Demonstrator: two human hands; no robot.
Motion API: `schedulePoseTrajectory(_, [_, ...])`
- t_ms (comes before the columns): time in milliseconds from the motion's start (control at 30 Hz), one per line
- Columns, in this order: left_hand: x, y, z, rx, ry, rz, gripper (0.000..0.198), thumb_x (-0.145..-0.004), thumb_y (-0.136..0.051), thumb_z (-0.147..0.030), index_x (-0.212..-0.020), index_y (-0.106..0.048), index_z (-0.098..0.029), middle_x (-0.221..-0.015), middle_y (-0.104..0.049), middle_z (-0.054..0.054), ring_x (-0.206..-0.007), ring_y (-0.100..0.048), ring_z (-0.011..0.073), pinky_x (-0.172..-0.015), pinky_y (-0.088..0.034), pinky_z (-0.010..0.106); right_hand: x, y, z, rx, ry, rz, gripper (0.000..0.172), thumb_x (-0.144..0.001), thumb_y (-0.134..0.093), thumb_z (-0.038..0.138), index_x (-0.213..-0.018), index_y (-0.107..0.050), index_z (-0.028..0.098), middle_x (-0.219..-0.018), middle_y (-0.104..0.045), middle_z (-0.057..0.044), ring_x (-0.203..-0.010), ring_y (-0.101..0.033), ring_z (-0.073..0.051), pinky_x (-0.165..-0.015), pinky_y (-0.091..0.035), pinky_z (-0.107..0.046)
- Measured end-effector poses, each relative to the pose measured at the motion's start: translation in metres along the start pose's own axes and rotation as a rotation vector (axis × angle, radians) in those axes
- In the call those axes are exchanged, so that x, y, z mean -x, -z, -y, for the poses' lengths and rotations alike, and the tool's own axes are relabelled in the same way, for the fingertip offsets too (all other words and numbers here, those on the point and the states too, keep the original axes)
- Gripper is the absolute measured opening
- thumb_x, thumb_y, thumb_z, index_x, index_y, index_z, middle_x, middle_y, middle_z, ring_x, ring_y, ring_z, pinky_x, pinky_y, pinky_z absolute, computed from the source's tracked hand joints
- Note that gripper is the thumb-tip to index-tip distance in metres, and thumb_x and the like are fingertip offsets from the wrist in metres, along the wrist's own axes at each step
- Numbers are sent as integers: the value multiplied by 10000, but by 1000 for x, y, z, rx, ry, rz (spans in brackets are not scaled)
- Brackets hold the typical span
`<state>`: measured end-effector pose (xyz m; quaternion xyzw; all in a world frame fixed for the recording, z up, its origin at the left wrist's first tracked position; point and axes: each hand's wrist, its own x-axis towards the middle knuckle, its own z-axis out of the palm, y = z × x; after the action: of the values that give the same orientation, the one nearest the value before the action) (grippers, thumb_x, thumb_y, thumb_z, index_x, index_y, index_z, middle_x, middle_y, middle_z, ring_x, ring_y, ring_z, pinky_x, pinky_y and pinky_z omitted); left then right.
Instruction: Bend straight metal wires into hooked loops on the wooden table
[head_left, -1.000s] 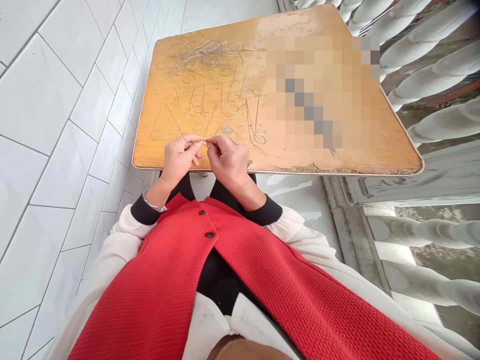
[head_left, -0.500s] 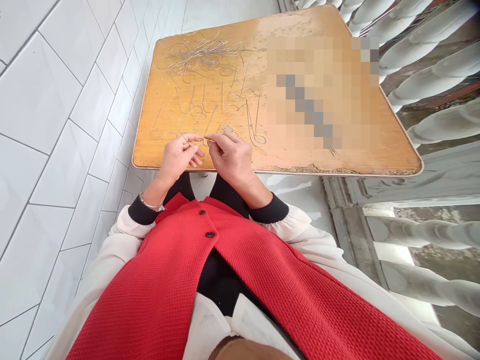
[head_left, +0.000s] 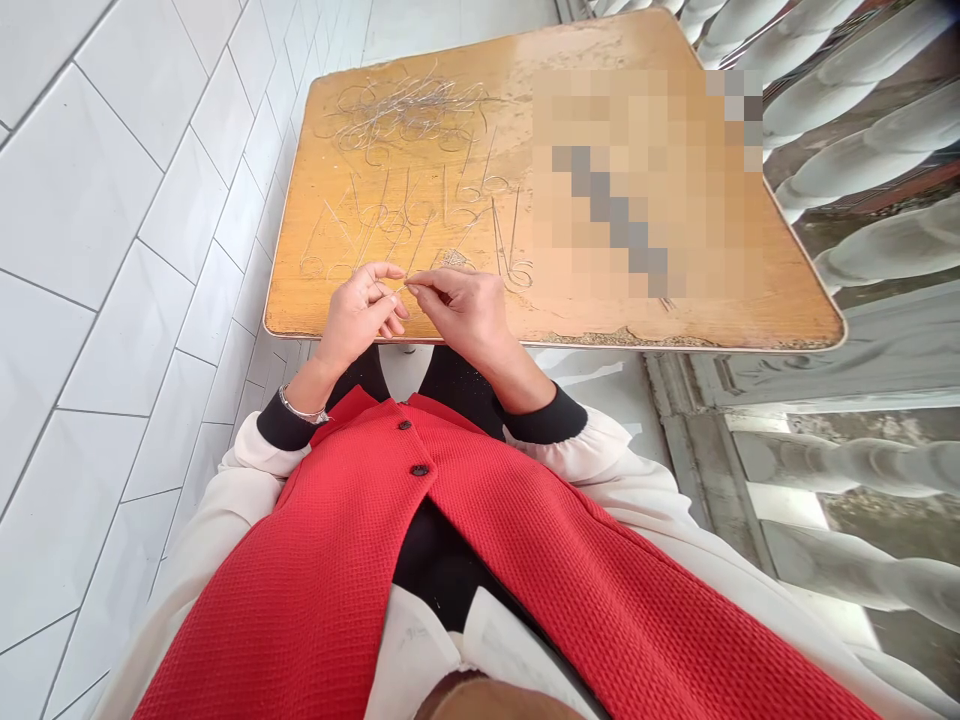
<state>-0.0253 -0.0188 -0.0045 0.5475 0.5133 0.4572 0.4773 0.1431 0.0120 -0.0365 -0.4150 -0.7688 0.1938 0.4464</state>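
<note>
My left hand (head_left: 361,314) and my right hand (head_left: 461,305) meet at the near edge of a worn wooden table (head_left: 570,330). Both pinch the same thin piece of wire (head_left: 406,284) between thumb and fingertips, the wire barely showing between them. Just beyond my hands lie several bent wire pieces (head_left: 420,225) with looped ends, laid out in rows. A tangled heap of loose wire (head_left: 405,110) rests at the far left of the tabletop.
A white tiled wall (head_left: 112,250) runs along the left of the table. Pale stone balusters (head_left: 862,150) stand to the right. Part of the tabletop at the right is blurred out. My red vest and white sleeves fill the foreground.
My right hand has shifted slightly right and forward, its elbow moving outward. My left fingers have loosened a little. The pinch point between the hands stays in about the same place.
</note>
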Motion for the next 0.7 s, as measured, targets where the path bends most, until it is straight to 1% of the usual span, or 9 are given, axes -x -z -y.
schedulePoseTrajectory(100, [0, -3, 0, -29, -19, -43, 263, -886, -562, -38, -1093, -599, -194, -643, -660, -98, -476, -614, 39, -485, -451, 133, 2, -5, -1, 27, 26, -57, 240, -994, -542, 295, -910, -756, 224, -817, -745, -56, -767, -677, -192, -748, -523, -337])
schedulePoseTrajectory(200, [-1, -4, 0, -38, -14, -56, 208, -931, -599, -96, -1108, -603, -205, -664, -670, -91, -476, -609, 34, -480, -444, 127, 5, -12, -4, 52, 0, -117, 251, -1001, -529, 313, -905, -747, 233, -808, -738, -53, -757, -666, -187, -726, -516, -328])
schedulePoseTrajectory(300, [-3, -2, 0, 0, 32, -44, 195, -976, -660, -213, -1162, -604, -212, -793, -743, -43, -513, -637, 41, -476, -448, 135, 6, -17, -7, 53, -43, -164, 267, -1005, -522, 347, -917, -748, 234, -824, -747, -55, -745, -666, -184, -714, -518, -324])
schedulePoseTrajectory(367, [-3, 0, -1, 40, 83, -40, 214, -1006, -664, -321, -1178, -608, -207, -885, -775, 5, -556, -669, 52, -479, -457, 141, 6, -18, -8, 45, -65, -187, 281, -1002, -516, 356, -925, -753, 227, -814, -748, -53, -710, -660, -177, -696, -515, -320])
schedulePoseTrajectory(433, [-2, 1, -1, 74, 132, -27, 245, -1030, -634, -409, -1155, -622, -199, -918, -779, 33, -594, -693, 63, -487, -468, 143, 5, -18, -9, 40, -84, -200, 288, -998, -519, 363, -923, -759, 223, -801, -745, -51, -683, -651, -171, -678, -510, -315])
schedulePoseTrajectory(467, [-2, 1, -1, 90, 152, -16, 248, -1036, -624, -422, -1136, -629, -195, -914, -776, 36, -605, -698, 65, -493, -473, 143, 5, -18, -9, 38, -92, -202, 289, -996, -524, 368, -921, -762, 222, -795, -743, -49, -676, -647, -169, -674, -508, -313])
schedulePoseTrajectory(533, [-1, 0, -1, 122, 177, 0, 192, -1041, -623, -368, -1105, -639, -188, -886, -765, 26, -607, -696, 61, -503, -481, 140, 6, -18, -10, 33, -110, -199, 286, -991, -541, 382, -921, -767, 221, -773, -734, -41, -668, -639, -165, -672, -504, -310])
schedulePoseTrajectory(633, [1, -1, -1, 160, 197, -6, 65, -1031, -602, -206, -1070, -640, -172, -827, -746, 1, -592, -683, 52, -520, -493, 137, 7, -18, -10, 5, -144, -184, 279, -982, -559, 389, -932, -772, 215, -725, -704, -22, -645, -618, -155, -665, -497, -304])
schedulePoseTrajectory(700, [1, -1, -2, 163, 202, -9, 63, -1014, -597, -145, -1051, -645, -164, -790, -732, -12, -589, -681, 50, -534, -499, 140, 8, -19, -9, -26, -162, -170, 277, -977, -561, 382, -935, -771, 207, -702, -685, -14, -626, -604, -149, -654, -490, -302])
